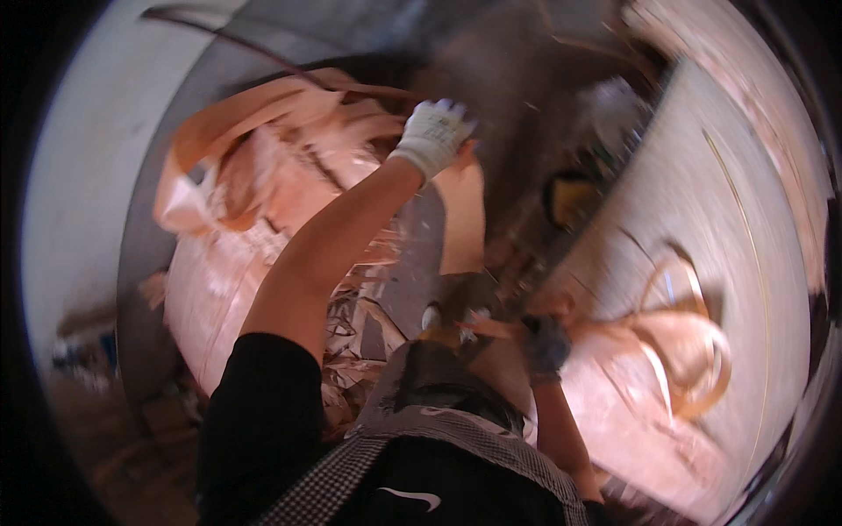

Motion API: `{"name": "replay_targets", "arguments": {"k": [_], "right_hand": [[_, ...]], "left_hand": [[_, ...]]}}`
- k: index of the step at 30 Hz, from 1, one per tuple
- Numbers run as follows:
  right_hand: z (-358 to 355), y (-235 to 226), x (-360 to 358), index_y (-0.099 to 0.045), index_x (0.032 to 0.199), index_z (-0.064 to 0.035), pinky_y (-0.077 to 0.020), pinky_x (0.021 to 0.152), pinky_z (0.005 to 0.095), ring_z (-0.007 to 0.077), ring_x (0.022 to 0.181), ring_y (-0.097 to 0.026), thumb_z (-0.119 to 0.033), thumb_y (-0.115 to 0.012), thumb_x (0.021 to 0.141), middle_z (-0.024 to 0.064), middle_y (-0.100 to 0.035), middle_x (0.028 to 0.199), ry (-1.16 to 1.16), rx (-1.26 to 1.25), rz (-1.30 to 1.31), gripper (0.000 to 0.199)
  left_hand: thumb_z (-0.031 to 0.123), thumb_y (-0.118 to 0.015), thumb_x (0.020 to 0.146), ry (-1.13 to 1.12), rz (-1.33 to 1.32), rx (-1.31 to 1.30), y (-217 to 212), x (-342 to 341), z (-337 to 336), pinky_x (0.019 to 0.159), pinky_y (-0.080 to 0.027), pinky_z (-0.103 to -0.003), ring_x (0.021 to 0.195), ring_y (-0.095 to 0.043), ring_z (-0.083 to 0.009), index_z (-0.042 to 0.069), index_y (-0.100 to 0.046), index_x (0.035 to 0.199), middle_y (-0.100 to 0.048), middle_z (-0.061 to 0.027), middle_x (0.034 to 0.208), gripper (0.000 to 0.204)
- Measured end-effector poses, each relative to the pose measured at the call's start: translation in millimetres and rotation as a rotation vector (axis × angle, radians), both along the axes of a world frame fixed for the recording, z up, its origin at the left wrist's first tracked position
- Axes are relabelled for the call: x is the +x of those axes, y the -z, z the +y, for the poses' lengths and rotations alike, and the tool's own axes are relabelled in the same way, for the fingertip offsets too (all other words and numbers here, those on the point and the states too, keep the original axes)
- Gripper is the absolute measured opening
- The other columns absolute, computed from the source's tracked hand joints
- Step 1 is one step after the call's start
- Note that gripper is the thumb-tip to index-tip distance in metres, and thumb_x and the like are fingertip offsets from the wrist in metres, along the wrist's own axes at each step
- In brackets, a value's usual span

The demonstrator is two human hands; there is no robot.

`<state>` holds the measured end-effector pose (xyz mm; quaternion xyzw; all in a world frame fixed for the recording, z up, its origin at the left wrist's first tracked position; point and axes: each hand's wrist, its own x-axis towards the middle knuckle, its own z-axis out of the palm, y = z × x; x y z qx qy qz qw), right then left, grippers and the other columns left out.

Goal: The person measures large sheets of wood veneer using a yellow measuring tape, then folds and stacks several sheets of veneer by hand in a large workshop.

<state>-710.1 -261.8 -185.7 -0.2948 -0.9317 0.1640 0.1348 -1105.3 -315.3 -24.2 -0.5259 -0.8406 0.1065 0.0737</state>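
Far left: pale wall and dim floor clutter, too blurred to identify. Left of centre: heap of thin copper-coloured strip scrap [263, 175], sheets folded and tangled, spilling down toward the torso. Left hand [434, 136], white-gloved, arm fully extended upward, resting at the top right edge of the heap against a flat copper sheet [462, 219]; fingers curled over, apparently gripping the sheet's upper edge, though closure not clearly shown. Centre: grey machine surface behind, heavily motion-blurred. Right hand [545, 346], dark-gloved, low and close to the body, touching a narrow strip [504, 329] that leads into curled loops of strip [693, 351]; fingers' state impossible to tell through blur. Right: pale bench [702, 175] carrying those loops. Judged step: clearing or sorting scrap, sheet being pulled from the heap. Next move likely calling for firm hold on the sheet edge and a steady draw clear of the tangle, minding sharp edges.
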Motion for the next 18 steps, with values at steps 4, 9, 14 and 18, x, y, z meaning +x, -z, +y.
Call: {"name": "replay_targets", "arguments": {"k": [4,9,14,18], "right_hand": [[1,-17,-7,-0.058,0.082,-0.0119,-0.0462,0.057,0.0422,0.0317,0.067,-0.058,-0.027,-0.060,0.077,0.0116,-0.059,0.075,-0.023,0.012,-0.142,0.016],[-5,-18,-4,-0.056,0.086,-0.0107,-0.0465,0.057,0.0427,0.0331,0.067,-0.058,-0.027,-0.057,0.080,0.0129,-0.059,0.077,-0.055,0.147,-0.137,0.018],[-3,-21,-6,-0.054,0.089,-0.0099,-0.0477,0.058,0.0408,0.0320,0.067,-0.059,-0.029,-0.050,0.084,0.0148,-0.059,0.077,-0.076,0.135,-0.373,0.020],[12,-60,3,-0.057,0.083,-0.0117,-0.0461,0.052,0.0403,0.0298,0.059,-0.058,-0.034,-0.049,0.086,0.0104,-0.059,0.067,-0.177,0.272,-0.475,0.023]], "left_hand": [[0.035,-0.047,0.083,-0.356,0.325,0.129,-110,-90,-65,0.070,-0.047,-0.042,0.079,-0.060,-0.0274,0.016,-0.062,0.090,-0.062,-0.0104,0.089,0.025],[0.033,-0.040,0.087,-0.873,0.357,0.927,-229,-199,-341,0.070,-0.045,-0.045,0.079,-0.059,-0.0349,0.006,-0.061,0.094,-0.062,-0.0180,0.088,0.035],[0.033,-0.043,0.086,-1.546,0.495,1.126,-246,-211,-724,0.074,-0.043,-0.043,0.086,-0.058,-0.0314,0.004,-0.059,0.100,-0.061,-0.0189,0.095,0.036],[0.031,-0.043,0.087,-1.715,0.257,0.784,-161,-192,-853,0.077,-0.042,-0.042,0.090,-0.056,-0.0302,0.004,-0.056,0.103,-0.058,-0.0180,0.099,0.035]]}}
